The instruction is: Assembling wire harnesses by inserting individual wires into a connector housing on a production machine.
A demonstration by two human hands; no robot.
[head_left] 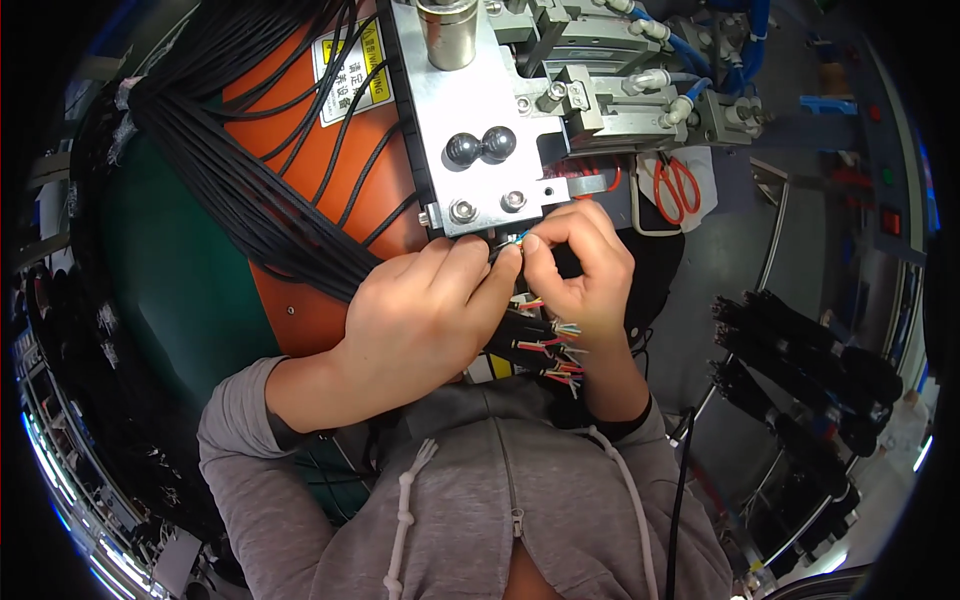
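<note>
Coloured wires [518,239] lie between the fingertips, just below the lower edge of a metal plate [437,115]. Right hand [585,262]: thumb and forefinger in a narrow pinch on the wires. Left hand [415,305]: fingers curled, thumb tip near the same wires; cannot tell what, if anything, it grips.

Risks (judgement):
- Fine, loose strands could slip from the pinch or splay; cause: little wire to hold and crowded fingertips.
- Two neighbouring colours could be confused; cause: the hands partly cover them.
- The stripped cable ends [560,372] below could snag on the right wrist or tangle; cause: they fan out close beside it.
- A tug on the black cables [235,175] could shift the work; cause: they run in a heavy bundle close to the left hand.

Counts:
- Hands: two.
- Black ball knobs [498,144] on the plate: two, side by side.
- Socket bolts [462,211] near the plate's lower edge: two.
- Metal cylinder [448,35] at the plate's top: one.
- Red-handled scissors [677,188]: one pair, well apart from the hands.
- Yellow-and-white label [355,75]: one.
- Black cables: many, overlapping, not countable.
- Coloured wires in the fingers: perhaps a few; too small and hidden for a sure count.
</note>
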